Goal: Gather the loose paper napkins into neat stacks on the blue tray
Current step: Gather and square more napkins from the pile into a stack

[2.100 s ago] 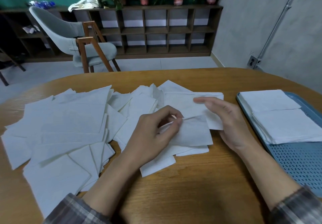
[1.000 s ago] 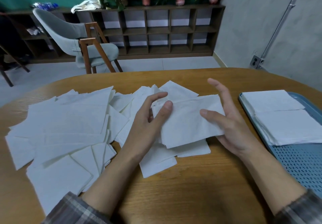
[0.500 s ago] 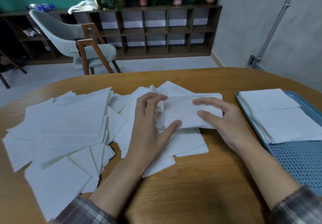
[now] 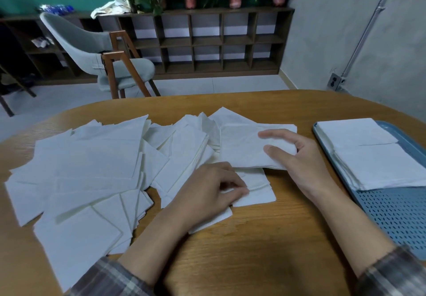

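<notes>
Loose napkins (image 4: 92, 164): scattered, overlapping, left and centre of surface (image 4: 253, 249).
Two neat stacks (image 4: 373, 157): far end of blue tray (image 4: 391, 215), right.
Right hand (image 4: 299, 157): thumb and fingers grip small bundle (image 4: 242, 148) at its right edge.
Left hand (image 4: 207, 192): fingers curled, pinches single napkin (image 4: 258, 194).
Handling: light, limp, probably tear-prone; best pinched at an edge.

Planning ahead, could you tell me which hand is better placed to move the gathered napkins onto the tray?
Likely the right hand: it holds the gathered napkins nearest the blue tray; the left hand pinches a loose napkin farther away.
</notes>
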`<state>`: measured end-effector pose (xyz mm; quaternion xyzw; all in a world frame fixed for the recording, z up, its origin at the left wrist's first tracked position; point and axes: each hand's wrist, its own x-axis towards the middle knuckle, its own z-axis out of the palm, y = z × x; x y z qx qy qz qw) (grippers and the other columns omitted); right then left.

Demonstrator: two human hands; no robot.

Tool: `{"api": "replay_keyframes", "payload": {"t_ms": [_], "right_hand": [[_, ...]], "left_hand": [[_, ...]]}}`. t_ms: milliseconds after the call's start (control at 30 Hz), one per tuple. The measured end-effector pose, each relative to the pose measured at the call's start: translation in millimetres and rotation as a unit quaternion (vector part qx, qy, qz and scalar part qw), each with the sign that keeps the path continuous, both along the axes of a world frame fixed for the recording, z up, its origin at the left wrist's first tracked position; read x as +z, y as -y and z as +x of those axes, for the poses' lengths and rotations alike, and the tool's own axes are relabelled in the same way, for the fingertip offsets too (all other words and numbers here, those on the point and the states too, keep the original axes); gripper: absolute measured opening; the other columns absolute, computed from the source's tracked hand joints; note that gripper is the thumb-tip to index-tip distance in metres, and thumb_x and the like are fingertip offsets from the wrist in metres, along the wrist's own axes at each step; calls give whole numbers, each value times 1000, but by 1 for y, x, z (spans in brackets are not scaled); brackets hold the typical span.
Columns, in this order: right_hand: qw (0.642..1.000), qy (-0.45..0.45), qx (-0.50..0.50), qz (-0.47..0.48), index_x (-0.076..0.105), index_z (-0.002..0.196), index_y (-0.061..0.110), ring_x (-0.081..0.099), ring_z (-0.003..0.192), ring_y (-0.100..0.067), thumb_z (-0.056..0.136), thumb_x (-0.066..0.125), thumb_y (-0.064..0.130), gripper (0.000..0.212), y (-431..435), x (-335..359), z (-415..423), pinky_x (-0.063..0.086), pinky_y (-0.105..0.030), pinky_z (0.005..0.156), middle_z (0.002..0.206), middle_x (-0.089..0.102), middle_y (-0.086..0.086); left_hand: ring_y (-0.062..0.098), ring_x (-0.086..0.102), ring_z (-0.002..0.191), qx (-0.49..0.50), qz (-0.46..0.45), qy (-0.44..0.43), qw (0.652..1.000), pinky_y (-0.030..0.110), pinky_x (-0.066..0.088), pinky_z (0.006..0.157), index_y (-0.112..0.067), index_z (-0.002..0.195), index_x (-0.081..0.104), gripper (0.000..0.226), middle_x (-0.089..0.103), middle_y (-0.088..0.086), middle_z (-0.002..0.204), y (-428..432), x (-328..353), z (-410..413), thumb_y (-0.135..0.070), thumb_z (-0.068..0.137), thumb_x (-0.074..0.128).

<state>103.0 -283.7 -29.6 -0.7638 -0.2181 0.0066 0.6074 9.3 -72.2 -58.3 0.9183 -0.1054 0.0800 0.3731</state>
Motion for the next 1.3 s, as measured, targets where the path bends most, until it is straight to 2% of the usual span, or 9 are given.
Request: {"api": "replay_keyframes", "payload": {"t_ms": [100,267,400,500,600,733,933,1067,1300], "right_hand": [[1000,5,3,-4,79,112,27,57,121,15,96,71,6,27,0,0,0,35,-14,106,117,73,29],[1000,9,2,-15,78,112,26,57,121,16,97,68,3,30,0,-1,1,33,4,96,117,74,28],[1000,22,-1,-14,78,112,27,57,122,14,99,66,5,28,-2,-2,1,36,0,99,117,74,27],[999,33,9,4,78,112,26,59,124,8,103,64,30,17,-3,1,0,39,-15,104,119,75,22],[996,27,84,11,78,112,24,63,123,-2,94,59,60,44,-2,6,-8,41,-19,103,120,76,14],[991,-28,131,13,81,106,19,74,98,-5,94,76,27,16,-11,5,-19,52,-13,75,104,81,8],[989,-62,129,35,74,118,20,74,104,-9,93,73,20,25,-10,10,-20,54,-17,80,111,79,7],[988,-51,148,-4,63,129,32,67,102,-1,89,75,28,43,-13,9,-23,52,-15,78,110,69,20],[989,-43,143,11,50,137,53,68,108,-7,100,69,24,50,-15,8,-24,57,-24,84,116,67,19]], "left_hand": [[4,66,84,14,-59,-27,998,13,44,72,-30,95,85,5,72,-15,88,-1,3,1,-30,92,81],[0,61,83,7,-41,-32,999,9,41,71,-25,97,81,9,69,-15,87,-1,9,-1,-23,99,72],[4,62,86,7,-93,1,996,11,40,73,-23,97,70,13,67,-16,87,0,23,-6,-22,106,61],[5,64,88,23,-152,41,987,12,41,77,-21,100,69,12,68,-16,90,1,31,-9,-21,107,60],[9,69,94,50,-198,76,976,16,47,79,-20,102,75,10,74,-13,94,2,34,-9,-22,104,66],[4,71,99,90,-217,93,968,11,48,83,-21,102,81,8,77,-17,97,3,33,-10,-19,98,75],[9,70,101,150,-228,106,956,12,51,88,-31,109,78,26,75,-14,98,-3,35,-8,-20,87,86],[8,71,97,155,-229,106,955,12,50,85,-30,106,78,26,75,-13,94,-2,38,-9,-20,84,88],[7,71,96,185,-221,124,950,12,50,84,-30,106,77,27,75,-14,90,1,35,-9,-24,83,90]]}}
